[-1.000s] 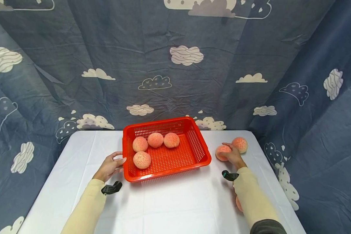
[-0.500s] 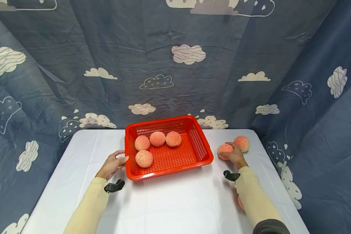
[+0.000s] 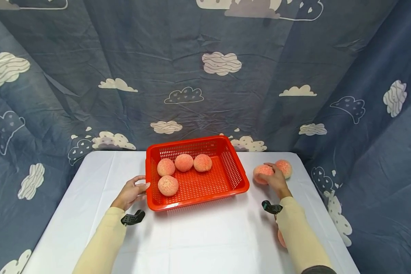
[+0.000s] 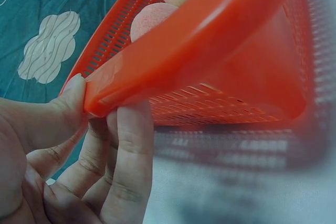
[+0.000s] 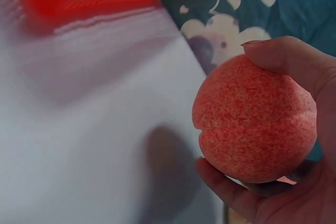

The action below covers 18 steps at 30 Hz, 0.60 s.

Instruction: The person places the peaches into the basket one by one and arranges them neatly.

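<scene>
My left hand (image 3: pixel 131 194) grips the left rim of a red plastic basket (image 3: pixel 198 198). In the left wrist view the thumb (image 4: pixel 73 95) lies against the rim's outer edge and the fingers (image 4: pixel 134 156) are curled beneath it. Several pink peaches (image 3: pixel 168 185) sit in the basket's left and middle part. At the right, my right hand (image 3: pixel 277 182) holds a peach (image 3: pixel 261 174) between thumb and fingers. The right wrist view shows that peach (image 5: pixel 252 124) close up, its shadow apart from it on the cloth.
Just behind the right hand another peach (image 3: pixel 285 168) rests on the white tablecloth (image 3: pixel 198 239). A further peach (image 3: pixel 281 239) is partly hidden beneath the right forearm. A dark blue cloud-print curtain (image 3: pixel 191 114) hangs behind the table and at both sides.
The right hand has tightened round its peach and shifted it slightly up and left. The left hand keeps its grip on the basket. The whole head view has drifted a little.
</scene>
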Each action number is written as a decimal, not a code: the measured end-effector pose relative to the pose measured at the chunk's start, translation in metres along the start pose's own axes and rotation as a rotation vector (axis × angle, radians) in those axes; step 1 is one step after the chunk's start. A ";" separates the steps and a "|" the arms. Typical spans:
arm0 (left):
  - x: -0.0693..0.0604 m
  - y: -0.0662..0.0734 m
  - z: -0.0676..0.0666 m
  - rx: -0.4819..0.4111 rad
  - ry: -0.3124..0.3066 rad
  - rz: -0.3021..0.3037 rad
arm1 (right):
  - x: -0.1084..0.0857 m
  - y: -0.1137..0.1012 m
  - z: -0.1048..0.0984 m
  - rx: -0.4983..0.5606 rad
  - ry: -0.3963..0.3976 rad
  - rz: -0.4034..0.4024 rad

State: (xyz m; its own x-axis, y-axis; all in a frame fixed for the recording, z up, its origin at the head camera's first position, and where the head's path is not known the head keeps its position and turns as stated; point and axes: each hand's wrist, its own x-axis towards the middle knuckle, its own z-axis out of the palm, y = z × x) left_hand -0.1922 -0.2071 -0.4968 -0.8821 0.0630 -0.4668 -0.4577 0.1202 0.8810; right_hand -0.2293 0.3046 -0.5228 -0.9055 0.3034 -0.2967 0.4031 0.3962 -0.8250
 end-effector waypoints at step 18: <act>-0.003 0.000 0.001 -0.002 -0.022 0.021 | -0.024 -0.048 0.000 0.122 0.044 -0.155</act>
State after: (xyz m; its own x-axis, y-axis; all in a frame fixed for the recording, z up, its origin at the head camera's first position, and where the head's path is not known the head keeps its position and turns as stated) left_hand -0.1893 -0.2061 -0.4958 -0.8890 0.0874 -0.4495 -0.4389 0.1169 0.8909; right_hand -0.2273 0.2781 -0.4759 -0.9476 0.2857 -0.1429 0.2382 0.3340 -0.9120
